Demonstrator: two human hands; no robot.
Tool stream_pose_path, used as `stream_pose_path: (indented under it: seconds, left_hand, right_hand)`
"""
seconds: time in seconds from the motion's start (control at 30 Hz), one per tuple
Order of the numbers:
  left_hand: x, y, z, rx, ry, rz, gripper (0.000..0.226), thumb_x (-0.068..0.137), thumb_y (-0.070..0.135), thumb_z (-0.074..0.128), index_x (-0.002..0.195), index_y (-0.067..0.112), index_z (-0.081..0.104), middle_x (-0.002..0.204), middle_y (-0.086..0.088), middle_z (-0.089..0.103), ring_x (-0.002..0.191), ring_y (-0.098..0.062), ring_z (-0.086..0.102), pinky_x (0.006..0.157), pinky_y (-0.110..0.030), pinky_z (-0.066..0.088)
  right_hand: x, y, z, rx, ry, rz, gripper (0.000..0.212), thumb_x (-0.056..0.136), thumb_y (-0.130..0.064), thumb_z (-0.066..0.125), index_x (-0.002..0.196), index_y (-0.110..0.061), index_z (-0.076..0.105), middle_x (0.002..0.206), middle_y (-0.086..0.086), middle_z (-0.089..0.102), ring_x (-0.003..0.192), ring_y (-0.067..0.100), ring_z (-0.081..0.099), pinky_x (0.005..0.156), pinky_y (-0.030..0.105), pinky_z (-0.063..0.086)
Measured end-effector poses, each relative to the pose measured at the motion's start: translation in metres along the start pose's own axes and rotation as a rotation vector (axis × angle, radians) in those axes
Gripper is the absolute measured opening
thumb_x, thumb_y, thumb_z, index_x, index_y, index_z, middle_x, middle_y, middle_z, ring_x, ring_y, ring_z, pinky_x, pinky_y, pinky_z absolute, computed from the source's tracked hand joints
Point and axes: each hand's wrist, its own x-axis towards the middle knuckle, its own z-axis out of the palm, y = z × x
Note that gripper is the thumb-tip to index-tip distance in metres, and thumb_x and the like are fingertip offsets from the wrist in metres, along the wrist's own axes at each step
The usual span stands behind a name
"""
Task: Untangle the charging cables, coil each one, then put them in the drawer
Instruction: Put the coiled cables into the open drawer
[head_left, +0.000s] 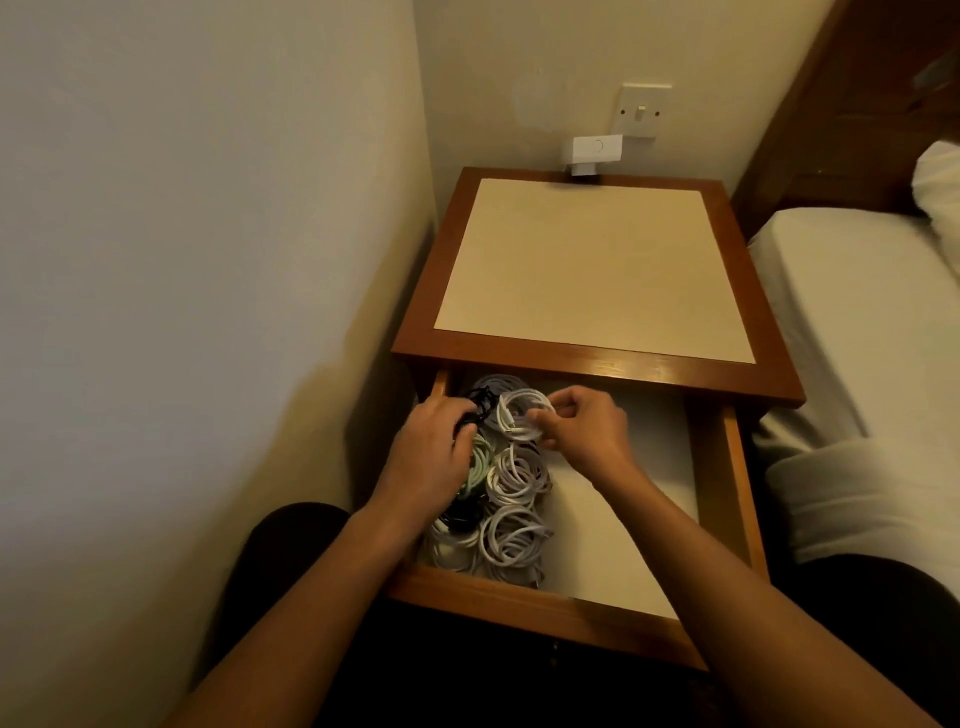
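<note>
Now, my right fingers (558, 402) pinching a white coil (514, 410), left fingers (447, 415) curled round a black cable (484, 402), more coils (514, 535) just beneath both in the drawer (519, 597)

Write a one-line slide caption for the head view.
Over the open drawer, the right hand pinches a white coil and the left hand grips a black coil beside other coiled cables.
</note>
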Motion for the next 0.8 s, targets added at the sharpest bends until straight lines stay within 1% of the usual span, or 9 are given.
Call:
stream_pose_path:
  seconds: [0.07,0.1,0.2,0.33,0.4,0.47,0.6,0.7,0.8]
  left_hand:
    - [0.003,0.0,0.008,0.183,-0.167,0.069,0.048,0.103,0.036,0.057,0.147,0.018,0.051,0.146,-0.001,0.051,0.14,-0.018,0.04,0.114,-0.031,0.032]
    - [0.005,0.0,0.012,0.309,-0.24,0.117,0.054,0.102,0.041,0.058,0.15,0.018,0.048,0.15,-0.002,0.048,0.143,-0.02,0.037,0.119,-0.035,0.028]
    - [0.009,-0.001,0.014,0.547,-0.343,0.205,0.061,0.102,0.045,0.056,0.154,0.017,0.042,0.152,-0.006,0.048,0.139,-0.025,0.044,0.117,-0.04,0.032]
    - [0.012,0.0,0.005,0.465,-0.369,0.201,0.056,0.1,0.034,0.061,0.151,0.019,0.044,0.149,-0.007,0.047,0.133,-0.025,0.05,0.107,-0.038,0.044]
    - [0.011,0.002,0.0,0.378,-0.366,0.191,0.055,0.098,0.024,0.065,0.149,0.02,0.046,0.146,-0.005,0.046,0.129,-0.024,0.051,0.103,-0.035,0.046]
    - [0.009,0.003,-0.006,0.382,-0.419,0.193,0.047,0.097,0.019,0.066,0.142,0.019,0.054,0.138,-0.004,0.049,0.123,-0.023,0.054,0.1,-0.034,0.046]
    - [-0.002,0.0,-0.012,0.504,-0.529,0.198,0.031,0.091,0.009,0.07,0.121,0.015,0.065,0.135,-0.004,0.049,0.114,-0.026,0.059,0.094,-0.035,0.049]
    - [-0.009,0.0,-0.01,0.526,-0.54,0.2,0.038,0.088,0.002,0.071,0.123,0.012,0.062,0.136,-0.007,0.047,0.115,-0.027,0.057,0.094,-0.038,0.051]
    - [-0.009,0.001,-0.012,0.471,-0.512,0.173,0.04,0.09,0.003,0.069,0.127,0.014,0.061,0.138,-0.005,0.046,0.117,-0.028,0.058,0.093,-0.036,0.048]
  right_hand:
    - [0.004,0.002,0.006,-0.186,-0.075,-0.014,0.023,0.084,-0.035,0.085,0.093,-0.017,0.073,0.084,-0.001,0.074,0.071,0.012,0.071,0.061,0.031,0.058]
    - [0.005,0.004,0.009,-0.277,-0.118,-0.047,0.023,0.086,-0.038,0.082,0.094,-0.017,0.076,0.083,0.0,0.073,0.076,0.013,0.07,0.063,0.032,0.057]
    - [0.003,0.003,0.005,-0.405,-0.169,-0.123,0.027,0.095,-0.04,0.072,0.105,-0.016,0.078,0.096,0.006,0.077,0.095,0.023,0.072,0.085,0.042,0.059]
    - [-0.006,0.002,-0.003,-0.477,-0.177,-0.268,0.051,0.091,-0.039,0.077,0.137,-0.023,0.064,0.136,0.004,0.064,0.12,0.024,0.063,0.1,0.036,0.051]
    - [-0.01,0.004,0.0,-0.507,-0.269,-0.362,0.047,0.09,-0.036,0.078,0.135,-0.028,0.067,0.144,0.001,0.057,0.128,0.02,0.057,0.099,0.027,0.043]
    - [-0.009,0.01,0.007,-0.569,-0.333,-0.426,0.041,0.092,-0.036,0.075,0.132,-0.031,0.069,0.151,0.002,0.051,0.135,0.022,0.052,0.104,0.03,0.043]
    - [-0.005,0.009,0.019,-0.68,-0.33,-0.436,0.036,0.097,-0.039,0.067,0.133,-0.034,0.067,0.156,0.006,0.045,0.14,0.029,0.046,0.109,0.044,0.045]
    - [-0.004,0.009,0.024,-0.73,-0.34,-0.421,0.035,0.1,-0.039,0.061,0.135,-0.036,0.063,0.157,0.006,0.042,0.141,0.031,0.043,0.109,0.049,0.045]
    - [-0.006,0.009,0.02,-0.722,-0.332,-0.447,0.034,0.105,-0.026,0.053,0.137,-0.03,0.064,0.157,0.008,0.045,0.14,0.034,0.045,0.113,0.045,0.041]
